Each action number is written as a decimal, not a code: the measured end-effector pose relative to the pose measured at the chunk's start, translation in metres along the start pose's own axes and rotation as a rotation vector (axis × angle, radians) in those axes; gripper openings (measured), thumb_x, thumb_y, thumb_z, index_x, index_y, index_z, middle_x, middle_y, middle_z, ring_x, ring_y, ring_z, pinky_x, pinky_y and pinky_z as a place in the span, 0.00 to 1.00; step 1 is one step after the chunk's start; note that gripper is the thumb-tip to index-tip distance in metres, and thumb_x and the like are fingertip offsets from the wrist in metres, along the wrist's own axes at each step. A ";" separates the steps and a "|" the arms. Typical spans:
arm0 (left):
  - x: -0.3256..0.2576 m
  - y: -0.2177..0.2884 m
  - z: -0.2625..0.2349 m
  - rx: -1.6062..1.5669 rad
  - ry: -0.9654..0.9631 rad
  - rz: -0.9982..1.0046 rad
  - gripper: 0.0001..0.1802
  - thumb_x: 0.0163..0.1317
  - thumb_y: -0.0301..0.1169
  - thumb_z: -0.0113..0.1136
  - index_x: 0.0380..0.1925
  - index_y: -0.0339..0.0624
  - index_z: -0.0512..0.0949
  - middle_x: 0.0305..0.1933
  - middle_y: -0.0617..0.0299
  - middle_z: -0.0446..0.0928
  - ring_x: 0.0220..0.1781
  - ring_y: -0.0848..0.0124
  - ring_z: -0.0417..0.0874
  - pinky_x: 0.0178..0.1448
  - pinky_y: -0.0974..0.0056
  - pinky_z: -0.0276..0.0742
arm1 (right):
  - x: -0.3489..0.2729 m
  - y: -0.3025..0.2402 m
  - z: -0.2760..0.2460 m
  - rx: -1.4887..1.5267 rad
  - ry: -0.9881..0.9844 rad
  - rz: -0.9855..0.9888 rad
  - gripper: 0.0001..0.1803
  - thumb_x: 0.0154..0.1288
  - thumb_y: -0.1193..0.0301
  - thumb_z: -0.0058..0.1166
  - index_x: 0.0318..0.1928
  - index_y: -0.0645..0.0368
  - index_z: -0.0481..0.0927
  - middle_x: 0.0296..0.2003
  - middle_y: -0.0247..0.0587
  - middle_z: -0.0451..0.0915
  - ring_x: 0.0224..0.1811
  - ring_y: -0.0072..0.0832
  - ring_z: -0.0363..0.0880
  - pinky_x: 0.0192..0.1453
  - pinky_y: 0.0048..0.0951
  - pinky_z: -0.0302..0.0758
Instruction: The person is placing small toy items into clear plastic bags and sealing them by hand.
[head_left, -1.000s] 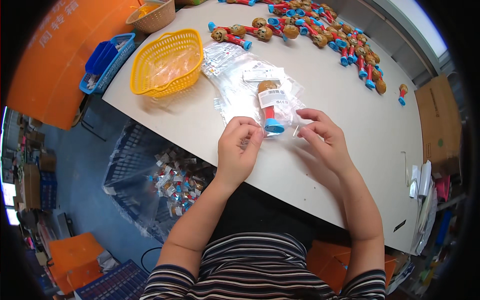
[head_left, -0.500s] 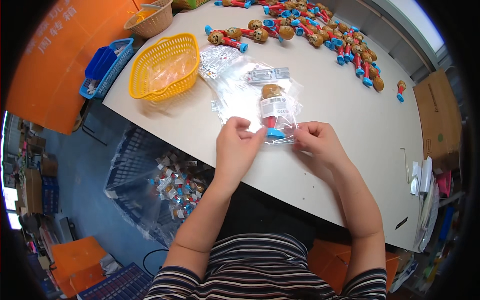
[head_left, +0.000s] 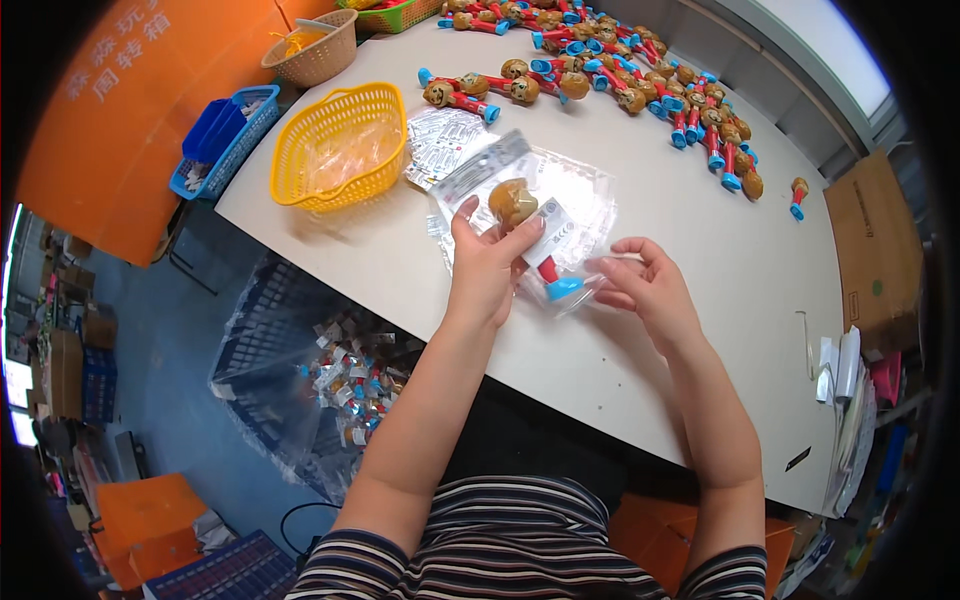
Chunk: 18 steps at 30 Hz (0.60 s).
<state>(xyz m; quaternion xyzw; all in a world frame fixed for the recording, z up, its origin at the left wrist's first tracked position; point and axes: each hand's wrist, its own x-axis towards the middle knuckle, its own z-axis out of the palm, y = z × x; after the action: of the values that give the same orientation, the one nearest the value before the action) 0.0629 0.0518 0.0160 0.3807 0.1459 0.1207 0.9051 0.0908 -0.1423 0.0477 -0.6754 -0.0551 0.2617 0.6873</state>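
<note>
A toy figure (head_left: 511, 200) with a brown round head, red body and blue base lies tilted inside a clear plastic bag (head_left: 585, 245) with a white printed label (head_left: 556, 232). My left hand (head_left: 490, 262) is closed around the figure's middle through the bag, thumb against the label. At the bag's lower right edge, beside the blue base, my right hand (head_left: 640, 285) has its fingers curled and pinching the film. Beneath lie more flat clear bags (head_left: 590, 190) and a printed sheet (head_left: 440, 140).
A yellow basket (head_left: 285, 180) holding clear film stands at the table's left. Several unbagged toy figures (head_left: 630, 98) are heaped at the back right. Below the table edge, a lined blue crate (head_left: 240, 335) holds bagged figures. A cardboard box (head_left: 872, 260) stands at the right.
My left hand has moved from the bag's lower left edge up onto the figure and grips it. The bagged figure is now tilted, its head leaning left. My right hand stays at the bag's edge.
</note>
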 end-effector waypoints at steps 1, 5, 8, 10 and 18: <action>-0.005 0.004 0.006 0.022 0.005 0.036 0.44 0.58 0.19 0.65 0.69 0.35 0.48 0.53 0.49 0.74 0.52 0.64 0.81 0.52 0.59 0.82 | -0.003 0.000 0.008 -0.022 0.090 -0.093 0.25 0.63 0.75 0.61 0.58 0.63 0.67 0.47 0.48 0.81 0.46 0.29 0.83 0.50 0.28 0.82; -0.001 0.009 0.001 -0.088 -0.097 -0.048 0.22 0.59 0.19 0.62 0.54 0.35 0.71 0.48 0.57 0.78 0.49 0.68 0.83 0.54 0.63 0.81 | -0.016 0.006 0.029 0.123 -0.092 -0.129 0.44 0.59 0.81 0.64 0.70 0.61 0.52 0.53 0.52 0.75 0.49 0.31 0.81 0.54 0.30 0.81; -0.005 0.005 0.001 -0.081 -0.083 -0.056 0.23 0.59 0.19 0.63 0.55 0.35 0.71 0.51 0.55 0.77 0.51 0.65 0.82 0.54 0.60 0.82 | -0.014 0.013 0.036 0.227 -0.036 -0.145 0.43 0.58 0.81 0.65 0.69 0.61 0.53 0.52 0.51 0.74 0.50 0.31 0.80 0.55 0.30 0.80; -0.005 0.003 0.002 -0.127 -0.065 -0.044 0.23 0.59 0.19 0.63 0.55 0.34 0.71 0.52 0.55 0.77 0.51 0.65 0.82 0.55 0.60 0.81 | -0.015 0.015 0.041 0.172 -0.028 -0.228 0.43 0.57 0.81 0.66 0.68 0.61 0.54 0.51 0.49 0.74 0.51 0.30 0.80 0.55 0.29 0.80; -0.018 0.001 0.023 -0.185 0.078 0.054 0.19 0.65 0.25 0.61 0.55 0.33 0.71 0.51 0.54 0.77 0.53 0.64 0.82 0.58 0.57 0.80 | -0.015 0.022 0.043 -0.081 0.026 -0.415 0.41 0.56 0.84 0.64 0.67 0.61 0.56 0.48 0.45 0.75 0.51 0.28 0.79 0.56 0.27 0.80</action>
<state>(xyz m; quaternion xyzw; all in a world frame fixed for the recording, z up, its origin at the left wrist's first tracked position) 0.0543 0.0319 0.0351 0.2944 0.1591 0.1726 0.9264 0.0536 -0.1114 0.0344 -0.6798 -0.1948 0.1033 0.6995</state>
